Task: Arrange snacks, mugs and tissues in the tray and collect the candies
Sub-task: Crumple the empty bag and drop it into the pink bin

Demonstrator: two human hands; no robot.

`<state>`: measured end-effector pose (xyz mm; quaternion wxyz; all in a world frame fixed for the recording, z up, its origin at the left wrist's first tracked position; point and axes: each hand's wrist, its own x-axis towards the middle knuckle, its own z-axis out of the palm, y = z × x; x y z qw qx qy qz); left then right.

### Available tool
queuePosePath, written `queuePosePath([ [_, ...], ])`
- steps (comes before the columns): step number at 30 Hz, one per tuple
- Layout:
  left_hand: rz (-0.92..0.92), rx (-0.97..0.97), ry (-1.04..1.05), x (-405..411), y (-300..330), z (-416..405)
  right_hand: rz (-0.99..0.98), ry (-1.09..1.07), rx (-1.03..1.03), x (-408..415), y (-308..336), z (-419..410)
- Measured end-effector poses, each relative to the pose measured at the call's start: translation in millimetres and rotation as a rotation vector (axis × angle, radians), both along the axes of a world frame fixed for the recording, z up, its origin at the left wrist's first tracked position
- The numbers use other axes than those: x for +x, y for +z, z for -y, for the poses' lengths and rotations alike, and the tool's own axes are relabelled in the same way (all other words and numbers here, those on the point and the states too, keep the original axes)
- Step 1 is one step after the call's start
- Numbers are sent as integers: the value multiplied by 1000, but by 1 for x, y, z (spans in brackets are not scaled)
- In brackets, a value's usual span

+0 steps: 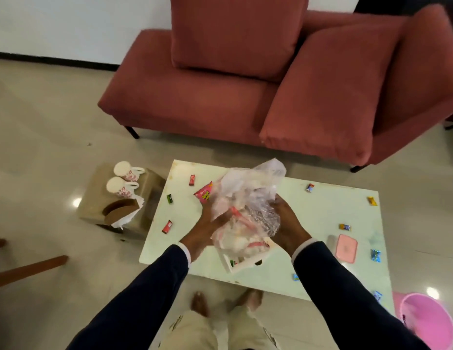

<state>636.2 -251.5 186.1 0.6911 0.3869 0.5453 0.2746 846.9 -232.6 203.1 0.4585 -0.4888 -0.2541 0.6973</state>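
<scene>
Both my hands hold a clear plastic bag of snacks (245, 205) above a white tray (242, 265) on the pale table (309, 248). My left hand (207, 226) grips the bag's left side and my right hand (287, 221) its right side. A pink snack packet (204, 193) lies just left of the bag. Several wrapped candies are scattered on the table, such as a red one (166, 226), a green one (170, 198) and a blue one (375, 255). Two white mugs with red flowers (121, 179) and a brown tissue holder (121, 210) stand on a low stool to the left.
A pink flat box (346, 248) lies on the table's right part. A pink bucket (426, 322) stands on the floor at the lower right. A red sofa (220, 102) with cushions is beyond the table. My bare feet (225, 301) are at the table's near edge.
</scene>
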Motion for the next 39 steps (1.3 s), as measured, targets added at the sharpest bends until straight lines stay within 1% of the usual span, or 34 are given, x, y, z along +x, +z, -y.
queuePosePath([
  [2,195,-20,-70,11,6,9,227,43,85,0,12,15],
  [4,268,41,-19,31,18,13,594,22,214,-4,15,38],
  [5,252,72,32,42,28,11,755,8,318,-12,20,49],
  [6,221,103,84,52,36,10,854,27,425,-19,25,59],
  [7,185,131,125,60,43,12,927,67,528,-25,34,71],
  [8,144,155,160,65,47,15,938,156,596,-29,42,83],
  [10,34,196,211,66,46,25,1071,315,719,-26,52,106],
  [11,-33,212,225,62,44,30,1122,414,729,-21,55,115],
  [12,-92,224,228,56,42,38,1164,480,690,-14,60,127],
  [13,-128,238,242,49,39,45,1197,508,655,-8,65,140],
  [15,-96,247,275,40,43,63,1201,389,624,-2,71,168],
  [16,-59,242,252,42,49,73,1206,317,619,-2,72,181],
  [18,48,195,107,59,62,104,1178,265,580,-8,72,207],
  [19,136,158,16,73,68,119,1154,248,554,-9,70,218],
  [21,301,66,-131,95,77,143,1087,143,514,2,64,234],
  [22,355,23,-182,103,79,151,1061,80,495,14,62,242],
  [23,370,-7,-250,108,83,158,1037,23,464,27,62,250],
  [24,342,-16,-353,115,85,164,1020,-30,420,42,60,260],
  [25,232,34,-486,122,87,170,1007,-76,364,56,59,272],
  [26,45,155,-632,130,86,174,1000,-114,298,68,56,281],
  [27,-180,326,-786,141,83,181,982,-163,220,83,54,292],
  [28,-358,496,-892,153,81,189,942,-224,131,99,52,302],
  [29,-433,589,-937,168,81,198,879,-292,52,116,51,312],
  [30,-397,596,-936,185,79,207,808,-346,0,133,52,323],
  [31,-309,569,-935,201,78,215,727,-368,-16,146,53,333],
  [32,-212,545,-936,225,75,227,663,-368,-8,162,53,345],
  [34,-99,524,-964,281,71,254,580,-360,-2,193,54,374],
  [35,-100,554,-981,309,70,267,529,-382,-16,212,54,391],
  [36,-146,622,-991,333,68,276,456,-410,-31,228,54,403],
  [39,-299,872,-1042,398,57,306,263,-432,-87,292,57,451],
])
